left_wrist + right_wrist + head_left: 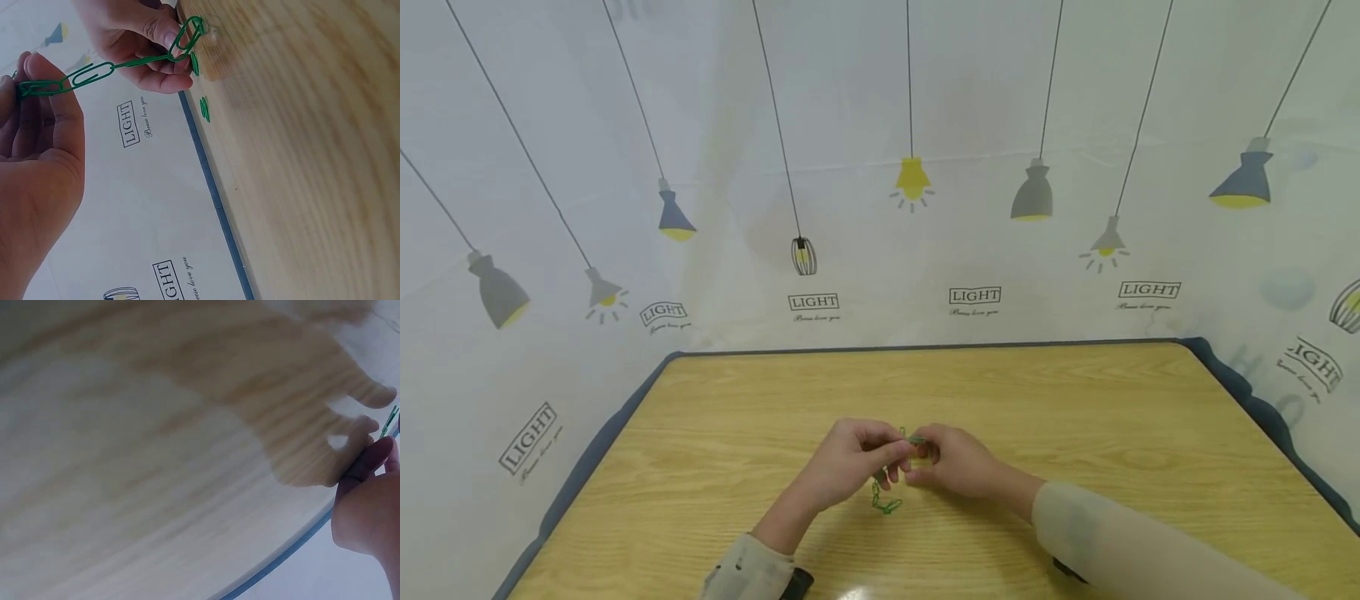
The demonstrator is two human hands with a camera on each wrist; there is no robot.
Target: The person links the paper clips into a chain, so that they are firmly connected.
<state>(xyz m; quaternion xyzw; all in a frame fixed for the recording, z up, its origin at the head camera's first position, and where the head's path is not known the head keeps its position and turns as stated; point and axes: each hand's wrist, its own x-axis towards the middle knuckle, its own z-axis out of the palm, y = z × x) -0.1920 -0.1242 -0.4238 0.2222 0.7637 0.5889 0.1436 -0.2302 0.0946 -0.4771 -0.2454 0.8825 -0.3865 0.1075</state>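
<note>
My left hand (850, 462) pinches the top of a chain of green paper clips (94, 74) between thumb and fingertips. The chain hangs from those fingers, and its lower end (886, 505) bends at the wooden tabletop. Close beside it on the right, my right hand (958, 462) has its thumb and bent fingers apart, with nothing clearly gripped between them. In the left wrist view, part of the chain crosses in front of the right hand (144, 47). In the right wrist view a green clip (390, 419) shows just past fingertips, partly cut off by the frame's edge.
Loose green paper clips (204, 108) lie on the wooden table (760, 400) near the right hand in the left wrist view. A dark blue edging (602, 437) runs around the tabletop. Pale curtains (850, 108) printed with lamps surround the back and sides.
</note>
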